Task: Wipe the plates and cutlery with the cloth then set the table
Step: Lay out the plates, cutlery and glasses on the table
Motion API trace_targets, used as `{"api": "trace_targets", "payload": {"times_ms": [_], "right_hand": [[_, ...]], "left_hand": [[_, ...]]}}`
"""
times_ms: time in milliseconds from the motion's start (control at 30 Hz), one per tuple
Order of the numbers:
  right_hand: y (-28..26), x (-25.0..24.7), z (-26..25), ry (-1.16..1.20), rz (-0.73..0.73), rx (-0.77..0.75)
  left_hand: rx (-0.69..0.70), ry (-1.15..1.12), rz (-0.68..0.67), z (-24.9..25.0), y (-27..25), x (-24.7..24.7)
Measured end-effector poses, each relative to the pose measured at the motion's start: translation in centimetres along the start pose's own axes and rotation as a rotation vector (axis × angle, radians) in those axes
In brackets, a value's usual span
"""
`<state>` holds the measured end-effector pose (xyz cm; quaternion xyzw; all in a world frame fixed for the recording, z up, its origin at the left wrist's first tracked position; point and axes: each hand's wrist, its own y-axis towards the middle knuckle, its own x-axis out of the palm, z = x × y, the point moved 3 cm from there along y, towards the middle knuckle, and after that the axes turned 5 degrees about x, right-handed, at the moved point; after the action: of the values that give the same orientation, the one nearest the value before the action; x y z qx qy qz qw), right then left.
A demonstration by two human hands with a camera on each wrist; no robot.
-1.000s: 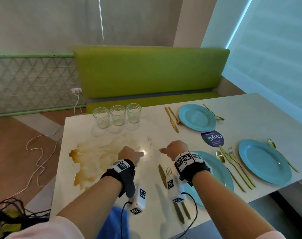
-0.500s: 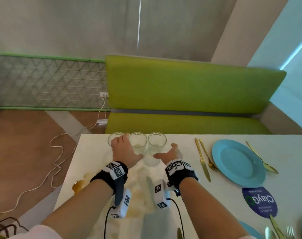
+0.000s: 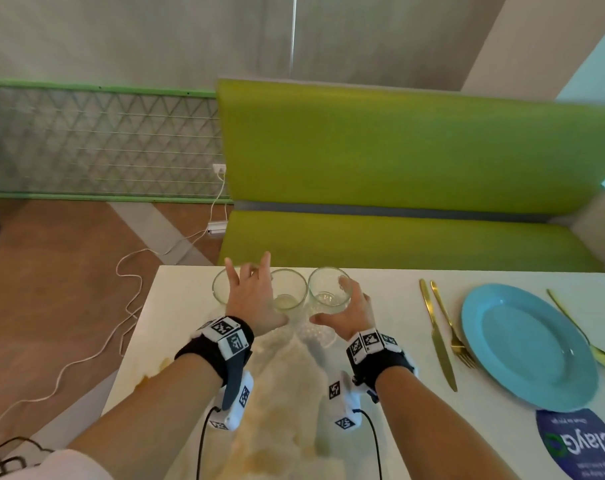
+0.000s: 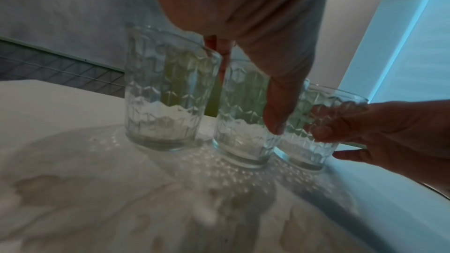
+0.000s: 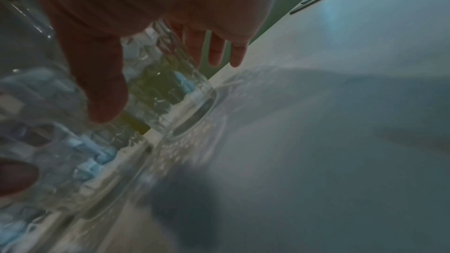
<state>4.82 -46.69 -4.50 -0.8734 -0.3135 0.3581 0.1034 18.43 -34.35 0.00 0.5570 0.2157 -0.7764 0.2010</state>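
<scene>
Half a second earlier your hands were only arriving at the three glasses; now your right hand (image 3: 346, 315) had wrapped thumb and fingers round the right glass (image 3: 328, 287), while your left hand (image 3: 251, 296) had come over the middle glass (image 3: 289, 289), thumb down its near side and fingers spread, not yet closed; whether those fingers touched the left glass (image 3: 221, 287) I could not tell; a second earlier both hands hung clenched over the stain (image 3: 280, 393), nearer you than the glasses; I judged you had moved on to placing glasses; the blue plate (image 3: 522, 344) lay right of the glasses, with knife (image 3: 438, 337) and fork (image 3: 450, 327) between; the cloth was nowhere in view; the other plates were cut off; the right wrist view was blurred.
</scene>
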Motion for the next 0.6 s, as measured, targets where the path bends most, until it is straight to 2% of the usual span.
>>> {"api": "trace_targets", "payload": {"times_ms": [233,333,467,600], "right_hand": [[-0.2,-1.1,1.4,0.054,0.133,-0.046],[-0.4,-2.9,2.7,0.073,0.197,-0.032],[-0.7,-5.2,4.4,0.062,0.264,0.002],[-1.3,-6.5,5.6,0.094,0.287,0.021]], "left_hand": [[0.033,-0.026,0.054,1.8,-1.3,1.1],[0.058,-0.107,0.116,3.3,-2.3,2.4],[0.013,-0.409,0.204,5.0,-3.6,4.6],[-0.192,-0.817,0.186,5.6,-3.9,6.9]]}}
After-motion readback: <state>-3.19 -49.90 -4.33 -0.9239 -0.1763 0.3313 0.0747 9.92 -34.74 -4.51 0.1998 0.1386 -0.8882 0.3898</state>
